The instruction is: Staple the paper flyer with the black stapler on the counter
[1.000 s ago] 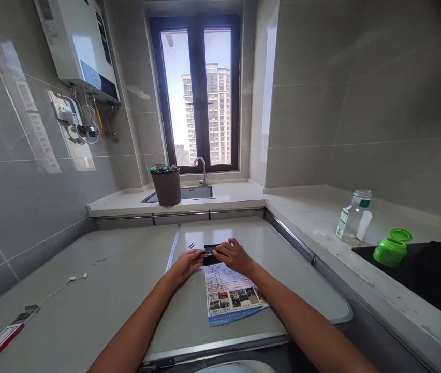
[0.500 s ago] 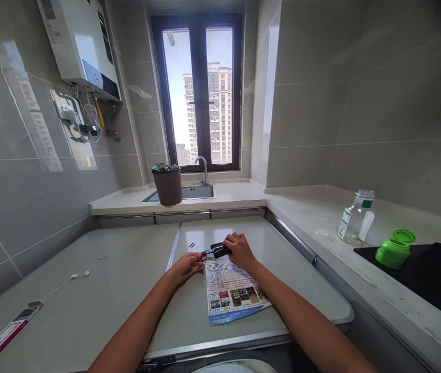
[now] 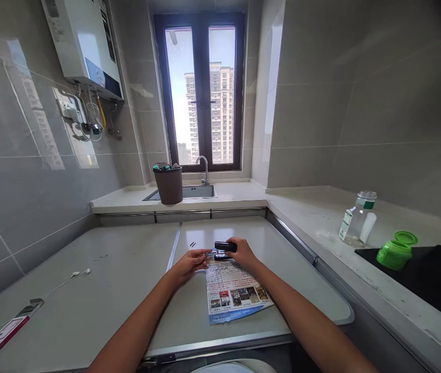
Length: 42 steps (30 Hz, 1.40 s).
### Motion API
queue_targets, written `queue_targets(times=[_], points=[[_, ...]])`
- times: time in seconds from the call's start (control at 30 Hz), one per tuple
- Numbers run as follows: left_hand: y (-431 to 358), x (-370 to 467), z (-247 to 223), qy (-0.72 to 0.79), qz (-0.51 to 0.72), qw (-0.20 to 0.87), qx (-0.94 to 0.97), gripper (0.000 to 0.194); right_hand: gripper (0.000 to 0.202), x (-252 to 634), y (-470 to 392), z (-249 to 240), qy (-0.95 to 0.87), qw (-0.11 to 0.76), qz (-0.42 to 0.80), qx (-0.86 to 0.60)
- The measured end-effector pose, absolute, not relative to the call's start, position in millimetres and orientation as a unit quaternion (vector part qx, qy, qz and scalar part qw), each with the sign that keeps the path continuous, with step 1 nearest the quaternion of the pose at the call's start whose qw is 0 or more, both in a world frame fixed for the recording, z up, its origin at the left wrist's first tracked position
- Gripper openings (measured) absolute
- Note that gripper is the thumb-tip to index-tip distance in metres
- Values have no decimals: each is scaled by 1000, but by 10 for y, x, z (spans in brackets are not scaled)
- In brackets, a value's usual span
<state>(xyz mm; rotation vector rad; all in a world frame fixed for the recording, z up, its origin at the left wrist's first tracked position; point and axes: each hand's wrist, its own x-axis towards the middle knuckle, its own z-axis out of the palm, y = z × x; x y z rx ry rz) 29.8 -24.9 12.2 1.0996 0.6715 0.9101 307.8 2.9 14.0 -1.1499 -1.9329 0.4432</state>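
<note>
My right hand (image 3: 240, 250) is wrapped round a black stapler (image 3: 225, 246) above the top edge of a printed sheet (image 3: 236, 290). The stapler's upper and lower arms stand apart, opening toward the left. My left hand (image 3: 192, 262) pinches something small and thin at the stapler's left end, too small to make out. The sheet lies flat on the grey-white table (image 3: 193, 311), with its text and small photos facing up. Two small dark strips (image 3: 192, 244) lie on the table beyond my left hand.
White earphones (image 3: 82, 273) and a red-white box (image 3: 5, 334) lie at the left. A brown bin (image 3: 168, 185) stands by the sink (image 3: 201, 191). The right counter holds a glass bottle (image 3: 357, 220) and an open green jar (image 3: 394, 254).
The stapler has turned in my right hand, and its two arms now show wider apart. My left fingers have straightened somewhat. The view has shifted slightly.
</note>
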Motion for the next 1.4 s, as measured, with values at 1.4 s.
queue_targets(times=[1.4], points=[[94,-43,-119,553,312,50,771,42,23,3617,286,271,-644,519,55,-559]])
